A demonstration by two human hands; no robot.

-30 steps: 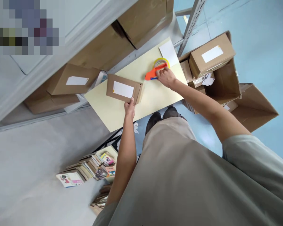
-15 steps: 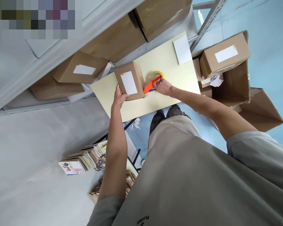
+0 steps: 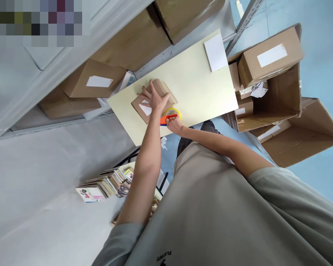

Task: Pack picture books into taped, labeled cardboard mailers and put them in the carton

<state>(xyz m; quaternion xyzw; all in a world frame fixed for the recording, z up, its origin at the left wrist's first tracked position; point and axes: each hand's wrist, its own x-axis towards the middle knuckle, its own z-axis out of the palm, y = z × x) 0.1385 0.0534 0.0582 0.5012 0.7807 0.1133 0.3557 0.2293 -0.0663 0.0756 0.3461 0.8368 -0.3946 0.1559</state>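
Head view: grey metal shelf (image 3: pixel 245 26) along the far side, labelled box (image 3: pixel 83 79) on it, unchanged; pale table (image 3: pixel 202 88) below, a white pad (image 3: pixel 215 50) at its right end, also as before. Off the right edge, the large carton (image 3: pixel 283 92) holds its packed box (image 3: pixel 270 57), no difference noted there. The change is all around the small cardboard box (image 3: pixel 161 88), which lies toward the left end of the table. Half a second ago the left hand (image 3: pixel 155 99) had it by the lower left corner, label fully in sight; now that hand is spread over the top, fingers well apart and palm down, hiding part of the label, and the box sits at a different angle. The right hand (image 3: pixel 174 125), clamped round the orange tape dispenser (image 3: pixel 166 119), has come in from the box's right corner to its near side, close to the left wrist. Reads as a shift from holding the box to bracing it while the dispenser works the near edge, though the wrist hides that spot and I cannot tell whether the dispenser touches cardboard. Smallest: the white label (image 3: pixel 145 109), only a portion showing at the left of the spread fingers.
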